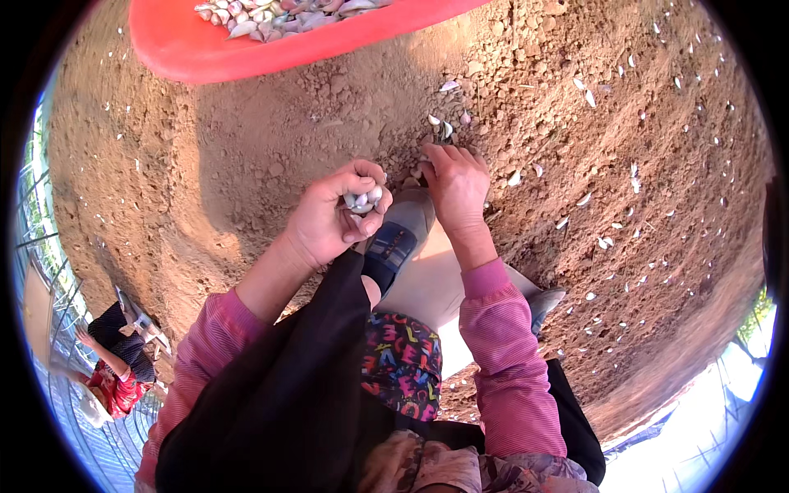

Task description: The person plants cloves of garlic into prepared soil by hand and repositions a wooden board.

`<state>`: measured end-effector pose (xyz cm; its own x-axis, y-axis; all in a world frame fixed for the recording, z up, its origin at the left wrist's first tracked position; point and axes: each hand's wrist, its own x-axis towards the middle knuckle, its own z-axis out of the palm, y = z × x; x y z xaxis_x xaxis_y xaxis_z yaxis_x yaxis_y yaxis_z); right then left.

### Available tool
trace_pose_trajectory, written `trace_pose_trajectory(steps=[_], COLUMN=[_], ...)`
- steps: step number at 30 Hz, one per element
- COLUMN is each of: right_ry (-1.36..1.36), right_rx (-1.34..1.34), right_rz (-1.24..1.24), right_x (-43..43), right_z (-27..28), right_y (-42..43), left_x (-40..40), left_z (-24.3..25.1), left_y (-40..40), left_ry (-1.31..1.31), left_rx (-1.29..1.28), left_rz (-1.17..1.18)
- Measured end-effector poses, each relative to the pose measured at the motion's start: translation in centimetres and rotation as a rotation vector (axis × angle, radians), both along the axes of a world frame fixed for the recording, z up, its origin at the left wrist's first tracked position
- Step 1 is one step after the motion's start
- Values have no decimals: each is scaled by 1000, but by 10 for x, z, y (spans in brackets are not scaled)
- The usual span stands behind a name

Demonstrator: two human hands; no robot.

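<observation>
My left hand (345,206) curls around several garlic cloves (363,200), palm up, above the soil beside my shoe. To its right my right hand (456,179) reaches down to the soil just past the shoe's toe, fingers bent; a pale bit shows at its fingertips, but whether it grips a clove is hidden. Just beyond those fingers a few garlic cloves (447,129) lie on the brown soil. A red plastic basin (203,65) with many loose cloves (265,21) stands at the top left of the view.
Many cloves (584,199) dot the loose soil (653,154) on the right. My shoe (400,228) is between my hands, the other shoe (545,305) behind my right forearm. Another person (117,376) in red is at the far left, near a metal frame structure.
</observation>
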<state>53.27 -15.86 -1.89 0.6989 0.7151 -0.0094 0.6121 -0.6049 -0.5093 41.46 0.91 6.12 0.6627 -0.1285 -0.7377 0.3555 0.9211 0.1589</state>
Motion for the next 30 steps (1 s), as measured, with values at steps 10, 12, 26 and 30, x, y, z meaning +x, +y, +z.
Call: trace_pose_trajectory(steps=[10, 12, 26, 30], right_ry=[-89, -119, -244, -168], right_rx=[-43, -56, -200, -191], right_rz=[3, 17, 27, 82], right_x=[4, 4, -4, -1], right_z=[-8, -10, -27, -23], right_y=[3, 3, 19, 13], left_x=[-7, -7, -8, 3], left_z=[-25, -25, -38, -33], left_y=[5, 5, -4, -6], left_ry=[47, 66, 102, 99], left_rx=[-43, -38, -46, -40], left_rz=[41, 47, 37, 26])
